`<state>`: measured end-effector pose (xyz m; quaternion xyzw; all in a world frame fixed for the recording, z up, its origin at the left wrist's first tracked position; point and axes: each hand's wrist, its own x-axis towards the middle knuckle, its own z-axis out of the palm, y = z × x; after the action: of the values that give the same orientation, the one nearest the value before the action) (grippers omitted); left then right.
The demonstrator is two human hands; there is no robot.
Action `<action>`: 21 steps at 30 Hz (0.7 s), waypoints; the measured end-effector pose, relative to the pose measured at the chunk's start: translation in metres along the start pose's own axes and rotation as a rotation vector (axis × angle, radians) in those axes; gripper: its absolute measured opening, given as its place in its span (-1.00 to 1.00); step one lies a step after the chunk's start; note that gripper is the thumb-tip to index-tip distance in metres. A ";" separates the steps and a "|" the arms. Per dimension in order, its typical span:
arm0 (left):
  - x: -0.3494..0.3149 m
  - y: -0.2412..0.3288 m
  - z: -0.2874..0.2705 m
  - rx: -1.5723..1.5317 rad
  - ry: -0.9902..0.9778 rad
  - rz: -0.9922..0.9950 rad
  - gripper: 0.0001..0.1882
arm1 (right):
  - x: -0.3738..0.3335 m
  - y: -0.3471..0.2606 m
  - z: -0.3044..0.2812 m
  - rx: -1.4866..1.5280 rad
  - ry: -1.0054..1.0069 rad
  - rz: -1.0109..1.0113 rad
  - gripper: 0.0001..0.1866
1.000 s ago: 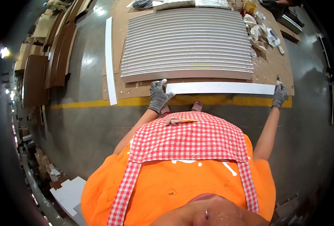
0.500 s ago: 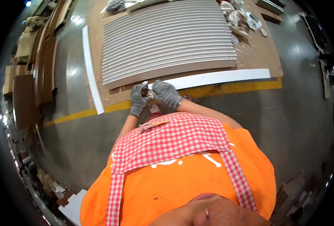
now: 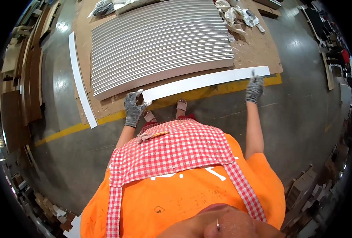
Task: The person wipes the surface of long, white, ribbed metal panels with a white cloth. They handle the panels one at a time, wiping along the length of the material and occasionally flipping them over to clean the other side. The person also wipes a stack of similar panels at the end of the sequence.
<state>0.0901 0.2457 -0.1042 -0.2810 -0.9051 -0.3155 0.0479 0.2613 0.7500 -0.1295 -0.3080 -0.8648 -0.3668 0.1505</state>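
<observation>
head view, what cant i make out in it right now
Head view:
Thin dark item in the right hand: too small and blurred to identify.
Left hand: too small to tell whether its fingertips touch the white strip.
Pale item beyond the ridged stack: cut off by the upper edge.
Knees: hidden by the checked apron.

Head view, one wide fisheye camera, left of a side-by-side pair worn on the person's head: upright, unmirrored, looking steeply down past the orange shirt (image 3: 180, 198) and red-and-white checked apron (image 3: 172, 152), both very near and filling the lower middle. Facing forward and downward, it takes in the left hand (image 3: 134, 109) and right hand (image 3: 254, 89) at middle range, the grey floor (image 3: 219, 119) around the feet (image 3: 182, 106), and the ridged stack (image 3: 160, 47) farther off toward the upper edge. The round field darkens to black at the corners; straight edges bow toward the rim.
</observation>
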 end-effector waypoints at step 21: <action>-0.002 -0.004 0.002 0.038 -0.016 -0.032 -0.34 | 0.049 0.103 0.077 0.823 0.124 0.441 -0.88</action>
<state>0.0899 0.2437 -0.1089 -0.2680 -0.9157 -0.2968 0.0411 0.2873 0.8827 -0.1024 -0.3768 -0.8416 0.0298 0.3857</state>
